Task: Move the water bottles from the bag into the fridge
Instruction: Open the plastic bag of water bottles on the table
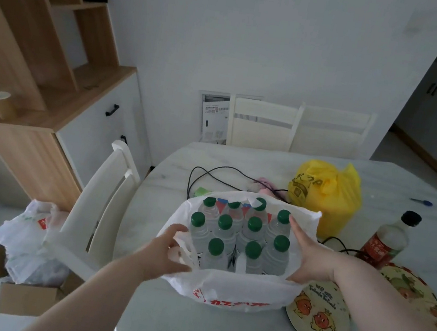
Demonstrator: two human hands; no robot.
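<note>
A white plastic bag (235, 291) with red print stands open on the marble table (187, 330). Inside it stand several clear water bottles (219, 253) with green caps, upright and packed close together. My left hand (170, 251) grips the bag's left rim and handle. My right hand (308, 255) lies with straight fingers against the inside of the bag's right wall, its fingertips near a green cap at the back right. No fridge is in view.
Behind the bag sit a tied yellow bag (326, 195) and black cables (210, 175). A dark-capped sauce bottle (387, 241) and a round cartoon-printed mat (317, 313) are at the right. White chairs (103, 205) flank the table; a box holding plastic bags (29, 264) is on the floor at left.
</note>
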